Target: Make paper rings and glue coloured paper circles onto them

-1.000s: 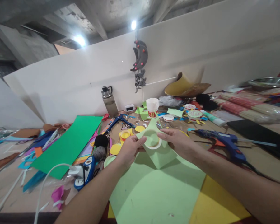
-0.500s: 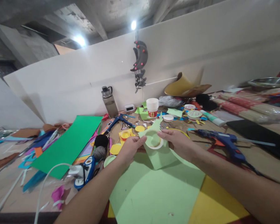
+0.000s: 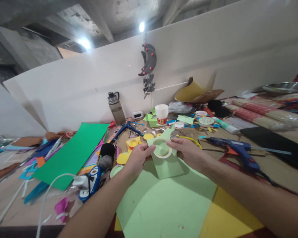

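Observation:
Between my two hands is a piece of light green paper (image 3: 167, 170) with a round opening, and a white-rimmed ring (image 3: 163, 156) shows around that opening. My left hand (image 3: 142, 157) pinches the paper's left edge, thumb on top. On the other side, my right hand (image 3: 183, 147) grips the paper near the ring with thumb and fingers closed. A narrow torn-looking strip of the paper points up and away. Below lies a large light green sheet (image 3: 164, 205) on top of a yellow sheet (image 3: 228, 215). My fingertips behind the paper are hidden.
A blue glue gun (image 3: 238, 152) lies to the right, beside a black flat case (image 3: 275, 145). Stacked paper cups (image 3: 162, 114) and a water bottle (image 3: 116, 109) stand at the back. On the left are a green sheet (image 3: 74, 152), yarn balls (image 3: 107, 150) and a white cable (image 3: 46, 188).
The paper has turned slightly in my hands, and its lower edge faces me more squarely. Both hands keep their hold.

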A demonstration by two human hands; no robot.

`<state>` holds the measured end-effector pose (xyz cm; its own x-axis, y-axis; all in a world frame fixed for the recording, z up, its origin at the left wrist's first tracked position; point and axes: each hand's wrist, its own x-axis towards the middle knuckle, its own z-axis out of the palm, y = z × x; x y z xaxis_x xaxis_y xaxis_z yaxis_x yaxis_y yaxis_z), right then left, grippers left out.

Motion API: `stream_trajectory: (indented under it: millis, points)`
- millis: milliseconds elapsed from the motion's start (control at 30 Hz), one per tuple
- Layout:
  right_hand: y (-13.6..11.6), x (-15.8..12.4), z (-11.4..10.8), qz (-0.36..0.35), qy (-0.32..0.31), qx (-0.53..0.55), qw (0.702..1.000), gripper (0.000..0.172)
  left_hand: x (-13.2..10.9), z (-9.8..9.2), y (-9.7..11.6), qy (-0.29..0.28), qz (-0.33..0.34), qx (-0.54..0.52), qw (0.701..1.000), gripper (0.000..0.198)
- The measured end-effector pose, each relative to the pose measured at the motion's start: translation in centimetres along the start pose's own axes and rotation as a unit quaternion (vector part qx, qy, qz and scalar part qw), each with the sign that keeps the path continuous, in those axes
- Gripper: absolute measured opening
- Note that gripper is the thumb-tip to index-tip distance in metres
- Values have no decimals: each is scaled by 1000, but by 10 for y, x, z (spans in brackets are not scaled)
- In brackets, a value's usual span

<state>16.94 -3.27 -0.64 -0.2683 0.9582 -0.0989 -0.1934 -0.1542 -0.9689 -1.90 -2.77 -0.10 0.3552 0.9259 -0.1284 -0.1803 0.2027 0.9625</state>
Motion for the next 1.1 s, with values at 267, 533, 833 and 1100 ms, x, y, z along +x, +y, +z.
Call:
stream_trajectory:
  millis: [267,533,833,1100]
  points:
    - [-3,-1,4,37,6,59,998,26,1,0,-1,17,1,-5,1000,52]
    - [0,-2,2,31,6,57,998,29,-2,1,-8,-13,-8,14,1000,51]
    - [0,-2,2,56,9,52,997,28,-1,-1,-11,-13,-44,33,998,52]
    - [-1,-3,4,72,1,66,995,23,0,-1,-11,5,-48,35,998,54]
